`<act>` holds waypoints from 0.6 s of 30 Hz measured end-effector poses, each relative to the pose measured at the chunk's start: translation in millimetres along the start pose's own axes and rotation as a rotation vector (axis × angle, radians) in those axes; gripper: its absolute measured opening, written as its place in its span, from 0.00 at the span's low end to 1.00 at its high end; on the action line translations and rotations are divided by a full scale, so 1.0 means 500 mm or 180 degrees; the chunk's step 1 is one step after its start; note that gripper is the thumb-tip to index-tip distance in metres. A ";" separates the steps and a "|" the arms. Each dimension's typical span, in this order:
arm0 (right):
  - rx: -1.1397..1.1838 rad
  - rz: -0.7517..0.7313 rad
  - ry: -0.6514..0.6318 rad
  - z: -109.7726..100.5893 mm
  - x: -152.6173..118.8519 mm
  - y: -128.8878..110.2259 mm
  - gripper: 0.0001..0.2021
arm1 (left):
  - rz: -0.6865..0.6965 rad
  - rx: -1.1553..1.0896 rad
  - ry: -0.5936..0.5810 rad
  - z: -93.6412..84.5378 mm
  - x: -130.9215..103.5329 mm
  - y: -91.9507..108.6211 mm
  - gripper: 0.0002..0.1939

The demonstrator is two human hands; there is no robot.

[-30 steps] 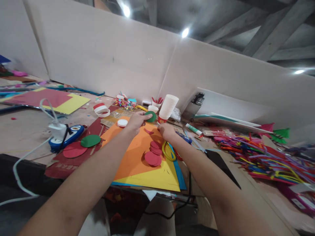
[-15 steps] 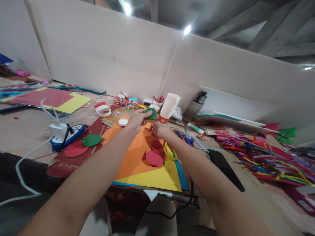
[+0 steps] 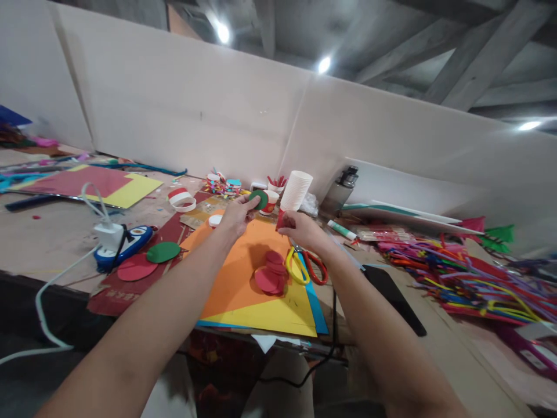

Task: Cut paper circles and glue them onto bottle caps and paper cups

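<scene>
My left hand (image 3: 235, 215) pinches a small green paper circle (image 3: 260, 199) above the far edge of an orange sheet (image 3: 235, 270). My right hand (image 3: 301, 230) is beside it, pinching a small red paper scrap (image 3: 279, 220) just below a tilted stack of white paper cups (image 3: 296, 190). Several red paper circles (image 3: 270, 273) lie piled on the orange sheet near my right wrist. Scissors with yellow and red handles (image 3: 304, 267) rest next to them on a yellow sheet (image 3: 272, 313).
A white charger plug (image 3: 108, 235) with its cable sits on a blue device (image 3: 128, 242) at left, beside loose green (image 3: 163, 252) and red (image 3: 137, 270) circles. A black phone (image 3: 394, 290), a glue stick (image 3: 342, 229) and a heap of pipe cleaners (image 3: 470, 273) lie right.
My right hand dipped left to the orange sheet, picked up the red scrap and lifted it toward the cups. My left hand kept the green circle. The scissors' red handle now shows.
</scene>
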State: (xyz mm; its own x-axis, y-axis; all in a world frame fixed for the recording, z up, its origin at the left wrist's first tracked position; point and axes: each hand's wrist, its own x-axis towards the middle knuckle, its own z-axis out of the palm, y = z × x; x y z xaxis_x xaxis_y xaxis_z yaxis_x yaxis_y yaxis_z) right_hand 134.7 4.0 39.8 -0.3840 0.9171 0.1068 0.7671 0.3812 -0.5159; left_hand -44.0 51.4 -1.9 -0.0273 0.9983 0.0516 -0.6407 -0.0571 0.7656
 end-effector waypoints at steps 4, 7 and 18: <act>0.0882 -0.0654 -0.1792 -0.013 -0.090 -0.064 0.08 | -0.0078 0.0115 -0.0115 0.000 -0.008 -0.003 0.18; 0.1059 -0.0724 -0.1182 0.009 -0.104 -0.077 0.07 | -0.0095 0.0161 -0.0302 0.002 -0.016 -0.006 0.20; 0.2537 -0.0038 0.1400 0.077 -0.026 0.042 0.13 | -0.0225 0.0629 -0.0814 0.045 -0.062 -0.053 0.22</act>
State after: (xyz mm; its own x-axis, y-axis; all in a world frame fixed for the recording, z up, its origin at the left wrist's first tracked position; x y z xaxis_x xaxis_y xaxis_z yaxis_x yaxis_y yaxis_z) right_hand 135.8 -4.4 -5.1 -0.0335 0.9376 0.3462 0.1192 0.3477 -0.9300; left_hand -9.0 21.7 -9.3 0.2215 0.9659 0.1342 -0.4723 -0.0142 0.8814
